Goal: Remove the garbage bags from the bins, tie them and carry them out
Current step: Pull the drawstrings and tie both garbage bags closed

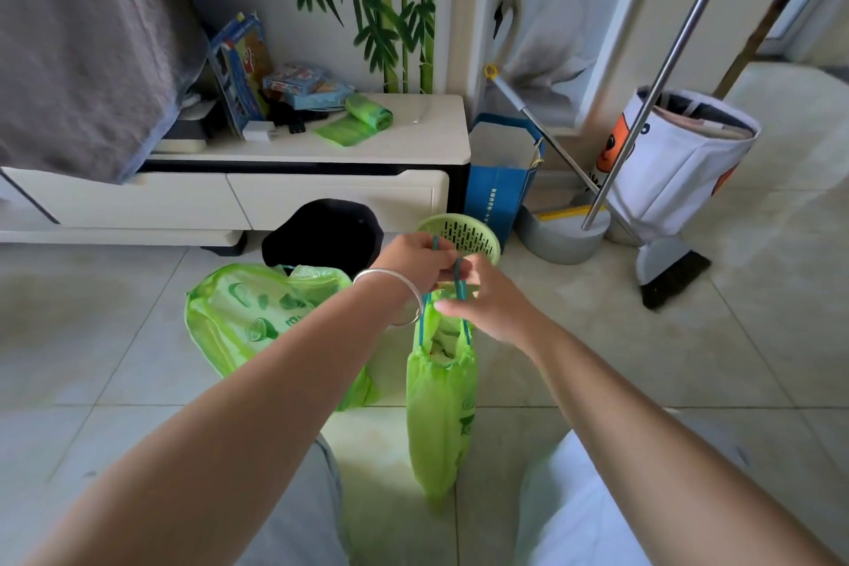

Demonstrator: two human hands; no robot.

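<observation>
While held aloft between both hands, small green garbage bag [438, 418]: hangs upright over tiled floor [689, 372], mouth partly gathered, pale contents visible inside the opening. Blue drawstring [459, 283]: looped up out of the bag mouth, pinched by both hands. Left hand [413, 264]: grip closed on one drawstring loop, fingers curled tight; silver bangle [399, 296] on the wrist. Right hand [482, 296]: grip closed on the other drawstring loop, just beside and touching the left fingertips. Second, larger green garbage bag [248, 322]: lies on the floor to the left, partly hidden by the left forearm, mouth toward the black bin; whether tied, cannot tell. Black bin [324, 234]: stands on the floor against the low white table [404, 147], no liner seen. Green perforated basket bin [464, 237]: behind the hands, tilted, near the table's corner. Roll of green bags [363, 117]: on the table top, partly unrolled. Boxes and a white charger [257, 131]: also on the table top, left of the roll. Blue paper bag [498, 179]: on the floor beside the table end. Broom and dustpan [666, 264]: leaning near the wall, right. White fabric hamper [680, 165]: behind the broom handle.
</observation>
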